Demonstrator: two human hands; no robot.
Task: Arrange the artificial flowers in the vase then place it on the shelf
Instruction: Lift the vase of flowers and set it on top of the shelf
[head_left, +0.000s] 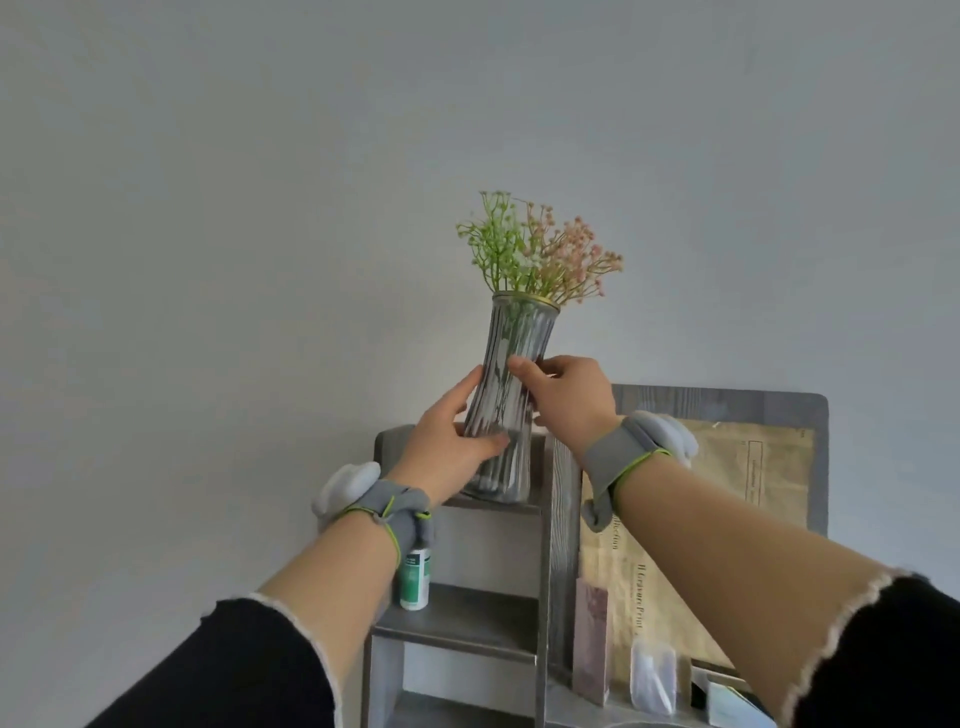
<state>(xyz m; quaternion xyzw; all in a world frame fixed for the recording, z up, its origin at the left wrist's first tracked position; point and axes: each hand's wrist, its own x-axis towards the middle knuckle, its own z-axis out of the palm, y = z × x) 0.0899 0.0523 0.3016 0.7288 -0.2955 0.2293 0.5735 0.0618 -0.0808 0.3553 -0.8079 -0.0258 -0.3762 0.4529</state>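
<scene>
both hands are on the vase (506, 395), a ribbed clear glass one with a narrow waist and a gold-coloured rim. it stands on the top board of the grey wooden shelf (563, 519), near that board's right edge, beside the taller upright panel. the vase leans a little to the right at its top; whether its base sits flat on the board cannot be told, since the left hand hides part of it.

the left hand (447, 441) wraps the lower half of the vase from the left, its fingers (491, 444) closed around the glass and the thumb up along the side. the right hand (566, 400) grips the waist from the right, its fingers curled onto the glass. each wrist carries a grey strap with a green edge and a pale padded piece on it.

the artificial flowers (540, 249) are in the vase's mouth, green sprigs on the left and pink ones on the right, fanned out against the plain wall (208, 208).

on the lower board, at its left edge, stands a small white and green bottle (415, 582), partly behind the left wrist. in the taller right compartment a tan printed sheet (748, 519) leans against the back, with a pinkish box (592, 639) and a clear packet (653, 675) in front of it.
</scene>
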